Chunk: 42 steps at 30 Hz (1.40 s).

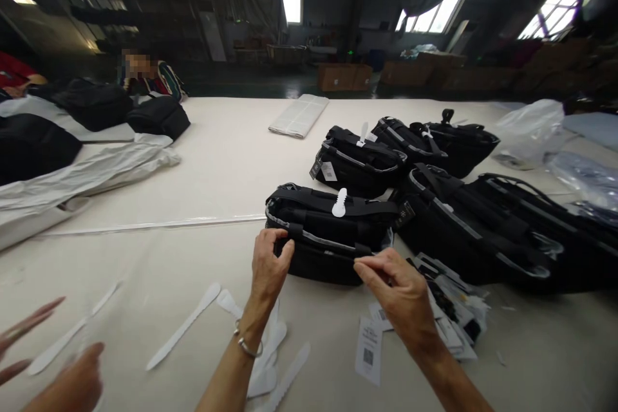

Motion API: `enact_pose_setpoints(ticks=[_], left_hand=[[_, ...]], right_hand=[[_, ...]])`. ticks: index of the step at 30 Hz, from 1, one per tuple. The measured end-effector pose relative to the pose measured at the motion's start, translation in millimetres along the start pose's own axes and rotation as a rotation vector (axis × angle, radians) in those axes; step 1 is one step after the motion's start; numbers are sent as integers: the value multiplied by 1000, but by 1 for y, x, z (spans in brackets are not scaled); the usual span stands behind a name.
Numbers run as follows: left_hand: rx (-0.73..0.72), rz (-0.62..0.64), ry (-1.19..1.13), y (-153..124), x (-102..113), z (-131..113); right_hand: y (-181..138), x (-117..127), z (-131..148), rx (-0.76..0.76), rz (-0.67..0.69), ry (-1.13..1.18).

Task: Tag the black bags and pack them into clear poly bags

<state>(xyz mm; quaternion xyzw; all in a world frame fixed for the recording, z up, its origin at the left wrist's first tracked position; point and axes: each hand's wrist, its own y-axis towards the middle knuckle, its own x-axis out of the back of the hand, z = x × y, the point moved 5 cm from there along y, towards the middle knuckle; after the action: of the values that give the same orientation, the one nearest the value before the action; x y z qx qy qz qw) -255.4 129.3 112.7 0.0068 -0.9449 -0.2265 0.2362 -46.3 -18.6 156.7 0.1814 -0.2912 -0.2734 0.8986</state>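
Observation:
A black bag (pixel 333 232) with grey piping stands in front of me on the pale table. My left hand (pixel 271 261) is closed on the bag's front left edge, thumb and fingers bent against the fabric. With thumb and index finger pinched, my right hand (pixel 393 286) holds the front edge near the right end; whether a thin string is also between the fingertips cannot be made out. A white strap-like tag (pixel 340 203) sticks up from the bag's top. Below my right hand lies a printed paper tag (pixel 368 351).
Several white strips (pixel 183 327) lie at the front, beside another person's hands (pixel 72 373). More black bags (pixel 477 225) and a heap of tags (pixel 454 309) are at right. A folded cloth (pixel 299 116) lies at the back; a person (pixel 149 77) is far left.

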Motion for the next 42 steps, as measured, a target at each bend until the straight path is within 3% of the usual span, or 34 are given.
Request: enact_pose_setpoints(ticks=[3,6,10,19,24,29,37,42], left_hand=[[17,12,15,1,-1,-1],[12,21,16,2,-2,-1],[-7,46,-24,3,0,1],[19,100,-119,2,5,4],[30,95,-152,2,6,4],[33,93,-143,2,4,6],[113,71,-161,6,8,12],[12,70,-118,10,9,12]], right_hand=[[1,-28,17,71,73,-87],[6,-43,16,84,2,-231],[17,-51,16,118,-87,-391],[23,-52,20,166,56,-443],[22,-49,20,175,39,-503],[25,-66,20,166,29,-506],[39,-93,31,152,153,-521],[46,-101,32,140,185,-580]])
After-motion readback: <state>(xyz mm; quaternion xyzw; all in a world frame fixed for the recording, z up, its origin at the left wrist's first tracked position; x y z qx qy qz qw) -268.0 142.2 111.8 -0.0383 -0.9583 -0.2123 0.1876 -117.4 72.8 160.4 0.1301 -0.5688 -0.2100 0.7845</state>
